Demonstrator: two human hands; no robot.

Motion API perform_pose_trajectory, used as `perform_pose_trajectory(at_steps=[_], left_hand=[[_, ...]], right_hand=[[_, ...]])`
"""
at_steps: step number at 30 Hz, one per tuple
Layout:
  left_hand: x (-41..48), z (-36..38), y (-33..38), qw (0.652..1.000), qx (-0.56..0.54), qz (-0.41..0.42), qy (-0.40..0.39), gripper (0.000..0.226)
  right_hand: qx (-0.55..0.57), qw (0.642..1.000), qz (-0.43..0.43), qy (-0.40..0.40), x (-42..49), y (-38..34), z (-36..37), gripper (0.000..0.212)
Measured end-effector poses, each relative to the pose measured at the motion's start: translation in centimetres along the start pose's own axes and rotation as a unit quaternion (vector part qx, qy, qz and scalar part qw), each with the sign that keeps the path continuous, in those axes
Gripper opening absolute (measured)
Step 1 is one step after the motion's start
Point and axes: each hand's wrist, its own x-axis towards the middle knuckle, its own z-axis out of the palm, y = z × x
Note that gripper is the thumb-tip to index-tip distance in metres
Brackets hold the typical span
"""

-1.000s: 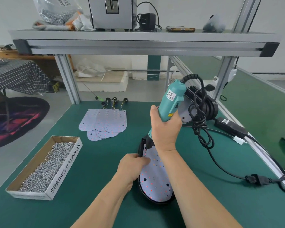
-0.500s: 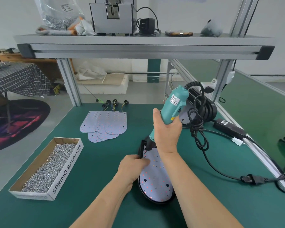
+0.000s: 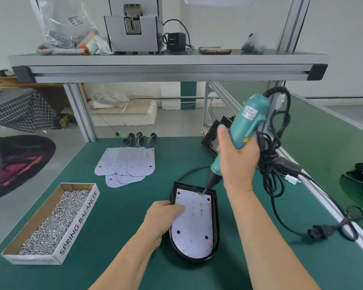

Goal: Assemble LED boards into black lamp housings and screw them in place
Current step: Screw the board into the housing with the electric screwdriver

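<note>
Black lamp housing (image 3: 217, 223) flat on the green bench mat (image 3: 124, 208), rounded end toward the person, white LED board (image 3: 194, 229) seated inside it. Resting on the board's left side and the housing rim with the left hand (image 3: 164, 218), fingers laid loosely over the surface, pinching nothing. Gripping a teal electric screwdriver (image 3: 249, 120) in the right hand (image 3: 237, 158), fingers wrapped tight round its body, tool tilted, bit tip down at the board's far edge beside a row of small contacts; touching or just above, cannot tell. Black cable (image 3: 278, 208) looping off to the right. Farther left, a fanned stack of spare LED boards (image 3: 126, 164) and a cardboard box of screws (image 3: 50, 222).
</note>
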Motion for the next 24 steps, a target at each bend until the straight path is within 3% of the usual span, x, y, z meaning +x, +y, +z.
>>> perform_pose_trajectory(at_steps=[4, 10, 16, 21, 24], left_hand=[[0.0, 0.1, -0.1, 1.000, -0.003, -0.003, 0.021, 0.052], [0.5, 0.1, -0.7, 0.999, -0.010, 0.010, 0.033, 0.057], [0.9, 0.4, -1.4, 0.997, -0.019, 0.025, 0.070, 0.048], [1.2, 0.4, -1.7, 0.996, -0.009, 0.040, 0.074, 0.034], [1.4, 0.3, -2.0, 0.996, -0.006, 0.041, 0.073, 0.034]], right_hand=[[-0.109, 0.990, 0.061, 0.062, 1.1, 3.6, -5.0, 0.030], [-0.209, 0.948, 0.209, 0.114, 0.4, 8.9, -10.9, 0.070], [-0.319, 0.920, 0.185, 0.133, 0.4, 9.6, -11.6, 0.097], [-0.436, 0.882, 0.129, 0.122, 0.5, 9.8, -11.7, 0.079], [-0.519, 0.849, 0.029, 0.094, 0.5, 10.1, -11.5, 0.057]])
